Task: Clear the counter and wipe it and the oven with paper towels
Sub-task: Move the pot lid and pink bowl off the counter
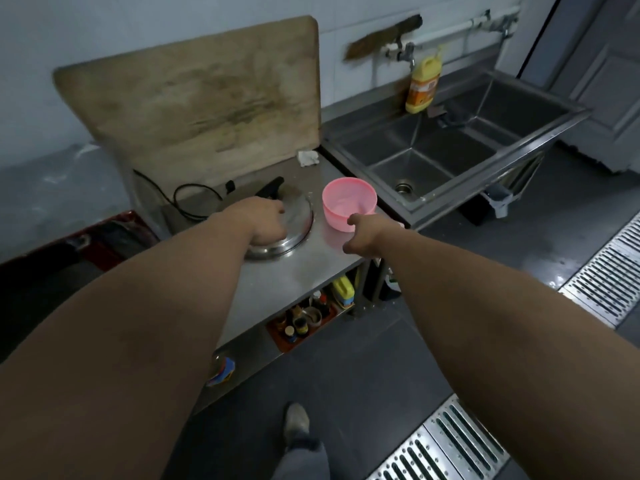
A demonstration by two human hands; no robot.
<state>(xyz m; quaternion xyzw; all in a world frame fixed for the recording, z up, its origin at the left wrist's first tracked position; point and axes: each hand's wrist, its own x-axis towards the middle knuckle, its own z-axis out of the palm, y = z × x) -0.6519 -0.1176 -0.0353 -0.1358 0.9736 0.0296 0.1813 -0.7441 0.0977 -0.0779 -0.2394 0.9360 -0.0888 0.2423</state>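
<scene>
A steel pot lid (294, 223) with a black handle lies on the steel counter (294, 275). My left hand (263, 220) rests on top of the lid, fingers curled over it. A pink plastic bowl (349, 202) stands upright to the right of the lid, near the counter's right edge. My right hand (367, 233) is at the bowl's near side, thumb toward its rim, fingers apart and touching or nearly touching it. A crumpled white paper towel (308, 158) lies at the back of the counter.
A large worn cutting board (207, 102) leans against the wall behind the counter. A black cord (187, 202) lies beside the lid. A steel double sink (450, 150) with a yellow detergent bottle (422, 88) is on the right. Bottles fill the lower shelf (304, 320).
</scene>
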